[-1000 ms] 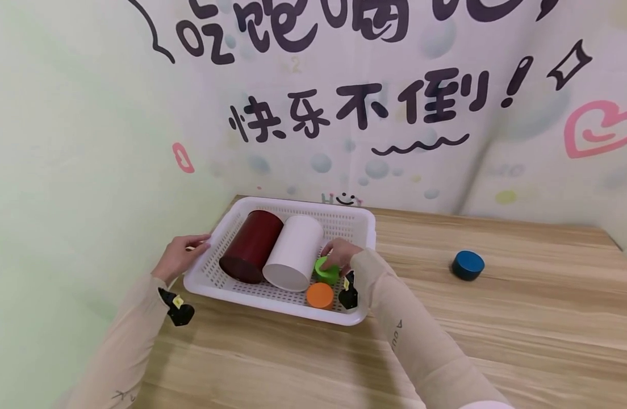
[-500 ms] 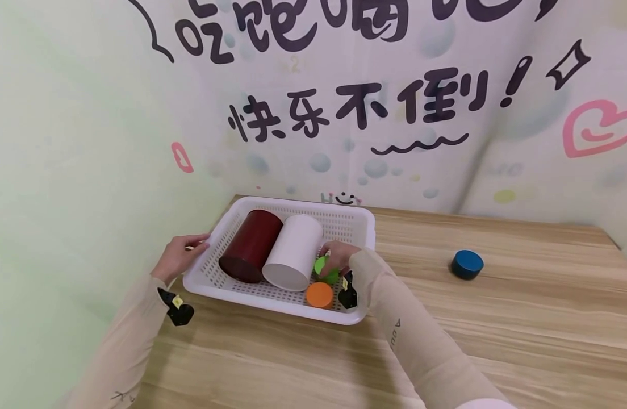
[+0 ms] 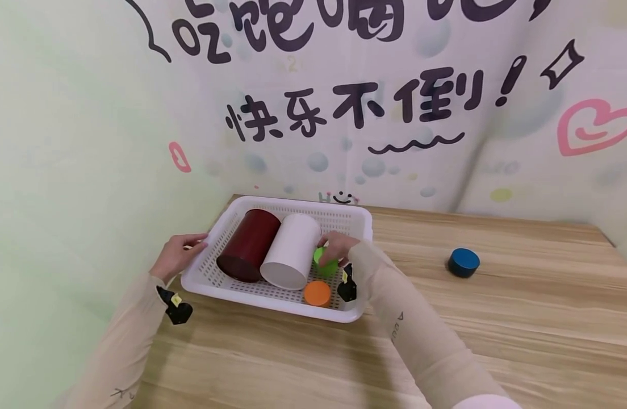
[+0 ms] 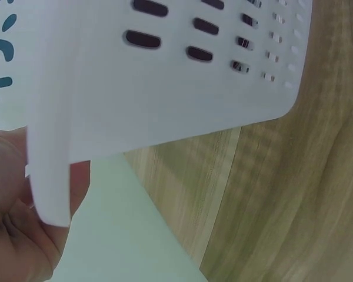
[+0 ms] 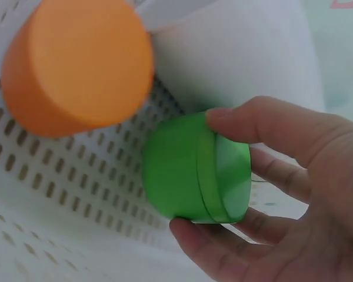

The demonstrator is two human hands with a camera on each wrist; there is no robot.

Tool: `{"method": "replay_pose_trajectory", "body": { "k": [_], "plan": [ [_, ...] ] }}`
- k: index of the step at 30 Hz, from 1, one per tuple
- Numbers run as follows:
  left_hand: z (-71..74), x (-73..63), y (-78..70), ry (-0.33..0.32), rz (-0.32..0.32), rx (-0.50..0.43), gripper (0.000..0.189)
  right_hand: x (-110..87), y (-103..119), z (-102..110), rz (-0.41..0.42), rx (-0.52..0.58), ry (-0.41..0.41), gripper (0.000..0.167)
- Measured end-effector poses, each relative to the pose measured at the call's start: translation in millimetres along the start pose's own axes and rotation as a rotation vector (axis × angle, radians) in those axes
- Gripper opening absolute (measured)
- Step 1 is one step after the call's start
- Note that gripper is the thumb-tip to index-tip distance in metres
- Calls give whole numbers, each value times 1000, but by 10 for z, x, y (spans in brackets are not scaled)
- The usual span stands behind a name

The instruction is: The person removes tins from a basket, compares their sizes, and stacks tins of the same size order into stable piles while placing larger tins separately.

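In the head view, my right hand [image 3: 338, 246] reaches into a white perforated plastic basket [image 3: 368, 227]. It grips a small green round container [image 3: 326, 261], which shows a seam below its top in the right wrist view. There the thumb lies on one side of the container [image 5: 176, 167] and the fingers on the other, and it tilts above the basket floor. A matching orange round container [image 3: 317, 293] stands beside it. My left hand [image 3: 177, 254] pinches the basket's left rim, with thumb and fingers on either side of the rim [image 4: 50, 176] in the left wrist view.
A dark red cylinder [image 3: 249, 244] and a white cylinder [image 3: 292, 250] lie side by side in the basket. To the right, a blue round container [image 3: 464, 262] stands on the wooden table [image 3: 523, 295]. A printed wall sheet [image 3: 421, 176] hangs behind the table.
The green container has shifted up and slightly away from the orange one, tilting in my right hand. My left hand keeps its place on the basket rim. The whole view drifts slightly.
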State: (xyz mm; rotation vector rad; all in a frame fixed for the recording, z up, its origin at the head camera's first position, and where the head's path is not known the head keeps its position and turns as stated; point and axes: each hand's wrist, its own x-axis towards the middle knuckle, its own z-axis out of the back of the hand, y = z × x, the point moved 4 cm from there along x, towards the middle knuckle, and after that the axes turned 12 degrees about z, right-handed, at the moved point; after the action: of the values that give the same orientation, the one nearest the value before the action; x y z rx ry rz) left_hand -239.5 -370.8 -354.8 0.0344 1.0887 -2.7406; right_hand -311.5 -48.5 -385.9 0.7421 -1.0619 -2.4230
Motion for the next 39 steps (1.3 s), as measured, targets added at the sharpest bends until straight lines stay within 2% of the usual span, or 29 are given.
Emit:
{"method": "replay_pose_trajectory", "body": {
  "k": [5,12,17,22,25,29,39],
  "plan": [
    [5,-2,0,3,-43,-21,46,-103,95,172,63,5,-32,50],
    [5,-23,-64,2,6,46,42,-246,114,424,124,62,-62,49],
    [-3,-1,-62,-18,-13,79,39,-357,123,634,179,110,-71,50],
    [-6,7,-29,-18,-12,85,39,-552,79,926,210,103,-99,51],
    [2,-13,-48,-18,-13,86,40,-707,-29,1120,225,95,-117,50],
    [13,-26,-67,-17,-1,87,41,-908,-282,1352,239,74,-153,51],
    [-5,-22,-53,-1,17,80,41,-1382,-1133,1692,125,22,-210,58]
  ]
}}
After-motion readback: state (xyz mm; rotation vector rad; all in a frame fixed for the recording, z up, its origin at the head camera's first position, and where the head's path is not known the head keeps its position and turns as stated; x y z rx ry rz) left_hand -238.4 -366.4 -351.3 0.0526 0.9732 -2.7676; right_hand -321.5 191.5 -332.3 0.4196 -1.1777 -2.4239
